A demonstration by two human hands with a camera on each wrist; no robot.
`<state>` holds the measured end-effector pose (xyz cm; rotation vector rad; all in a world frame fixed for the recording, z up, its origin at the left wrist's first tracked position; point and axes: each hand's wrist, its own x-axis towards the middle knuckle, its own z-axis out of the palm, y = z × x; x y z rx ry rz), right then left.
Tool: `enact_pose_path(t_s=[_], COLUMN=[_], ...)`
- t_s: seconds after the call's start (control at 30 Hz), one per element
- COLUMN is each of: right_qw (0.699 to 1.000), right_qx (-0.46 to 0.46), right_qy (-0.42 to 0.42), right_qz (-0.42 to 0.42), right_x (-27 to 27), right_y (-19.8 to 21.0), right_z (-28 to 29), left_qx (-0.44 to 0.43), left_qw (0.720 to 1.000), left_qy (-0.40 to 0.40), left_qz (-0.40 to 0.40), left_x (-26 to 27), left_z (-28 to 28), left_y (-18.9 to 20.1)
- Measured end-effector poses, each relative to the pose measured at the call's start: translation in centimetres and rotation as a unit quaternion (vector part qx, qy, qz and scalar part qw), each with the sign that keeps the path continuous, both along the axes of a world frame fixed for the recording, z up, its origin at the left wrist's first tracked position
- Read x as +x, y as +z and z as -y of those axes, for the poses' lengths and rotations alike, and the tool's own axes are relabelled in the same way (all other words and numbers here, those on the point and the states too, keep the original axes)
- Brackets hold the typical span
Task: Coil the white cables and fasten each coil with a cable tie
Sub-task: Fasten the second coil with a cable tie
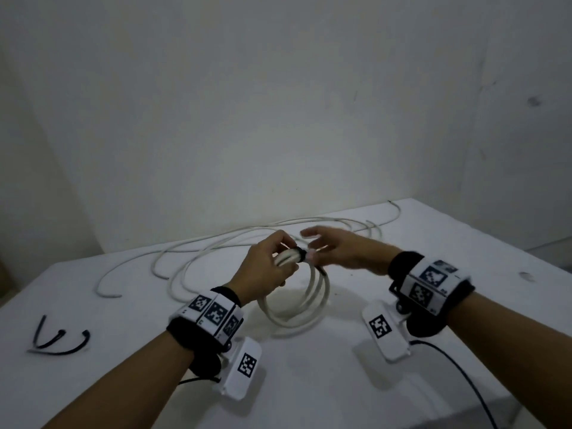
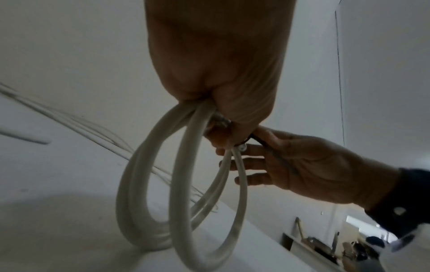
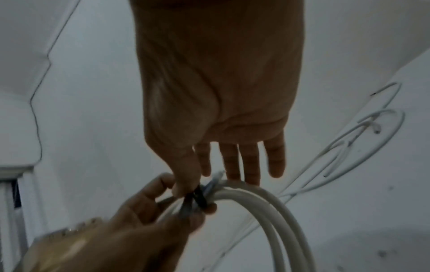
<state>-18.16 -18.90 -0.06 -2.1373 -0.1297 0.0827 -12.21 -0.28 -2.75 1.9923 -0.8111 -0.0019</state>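
I'm in a bare room, maybe a workshop: plain white walls (image 1: 278, 103), white table (image 1: 309, 382), cluttered bench w/ blurry tools (image 2: 325, 246).

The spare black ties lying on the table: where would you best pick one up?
Probably at a raised, curled end of a tie, coming from above with the left hand once it is free. The strips lie flat on the table, so their middles offer little to pinch.
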Motion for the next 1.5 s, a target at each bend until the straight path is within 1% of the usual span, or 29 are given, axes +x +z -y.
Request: enact_pose_path(t_s=[0.03,0.1,0.13,0.23,0.27,0.37,0.43,0.53,0.6,0.7,0.73,0.77,0.83,0.9,0.93,0.97,1.07,1.17,1.23,1.33,1.4,1.5], right_qw=[0.999,0.99,0.985,0.977,0.971,0.94,0.926,0.911,0.915,0.928,0.935,0.944,0.959,0.975,0.979,0.98,0.965,0.96,0.963,0.971,0.972,0.973], right_qx=[-0.035,-0.114,-0.134,-0.147,-0.158,-0.226,-0.262,-0.287,-0.277,-0.295,-0.286,-0.256,-0.163,-0.071,-0.05,-0.059,-0.162,-0.193,-0.163,-0.074,-0.059,-0.059], right_qy=[0.004,-0.016,-0.03,-0.068,-0.086,-0.119,-0.119,-0.126,-0.129,-0.097,-0.09,-0.097,-0.14,-0.143,-0.133,-0.122,-0.089,-0.064,-0.082,-0.147,-0.162,-0.164], right_qz=[0.023,0.085,0.103,0.135,0.157,0.228,0.243,0.267,0.264,0.209,0.19,0.184,0.187,0.157,0.143,0.146,0.184,0.193,0.197,0.171,0.158,0.15], right_x=[0.0,0.0,-0.1,-0.3,-0.4,-0.7,-0.8,-0.7,-0.8,-1.3,-1.4,-1.5,-1.5,-1.4,-1.3,-1.2,-0.6,-0.3,-0.4,0.0,0.2,0.2], right_y=[-0.6,-1.6,-1.8,-1.8,-1.6,-0.7,-0.8,-1.6,-2.5,-4.6,-5.2,-5.4,-4.8,-3.8,-3.4,-3.1,-2.6,-2.4,-2.5,-2.4,-2.0,-1.8], right_z=[-0.4,-0.9,-1.1,-1.8,-2.0,-3.0,-3.6,-3.8,-3.7,-3.7,-3.6,-3.3,-2.8,-2.8,-3.0,-3.2,-3.8,-4.1,-4.4,-4.5,-4.4,-4.3], left_qx=[-0.004,-0.003,-0.005,-0.021,-0.016,0.01,0.031,0.03,0.017,-0.004,-0.012,-0.019,-0.025,-0.027,-0.024,-0.02,-0.011,-0.034,-0.057,-0.073,-0.066,-0.047], left_qw=[1.0,0.999,0.999,1.0,1.0,0.998,0.996,0.997,0.999,0.998,0.998,0.998,0.998,0.999,0.999,0.999,0.999,0.998,0.996,0.992,0.992,0.993], left_qy=[0.001,0.013,0.018,0.013,0.011,0.009,0.01,-0.003,0.01,0.056,0.06,0.057,0.049,0.042,0.037,0.033,0.027,0.034,0.045,0.062,0.062,0.054], left_qz=[0.018,0.05,0.046,0.004,0.011,0.068,0.082,0.069,0.038,-0.01,-0.017,-0.019,-0.012,-0.009,-0.011,-0.013,-0.014,-0.029,-0.048,-0.082,-0.09,-0.096], left_x=[-0.2,-0.2,-0.2,-0.3,-0.4,-0.6,-0.6,-0.7,-0.3,0.9,1.2,1.3,1.1,0.9,0.8,0.9,1.0,0.8,0.6,0.4,0.4,0.3], left_z=[0.2,0.2,0.1,-0.1,0.0,0.7,1.1,1.3,1.2,0.3,0.0,-0.1,0.0,0.3,0.4,0.5,0.4,0.1,0.1,0.3,0.6,0.8], left_y=[-0.4,-1.1,-1.2,-1.1,-1.1,-1.2,-1.1,-1.0,-0.9,-0.9,-1.0,-1.1,-1.1,-1.0,-0.9,-0.8,-0.8,-0.9,-0.9,-0.8,-0.7,-0.4])
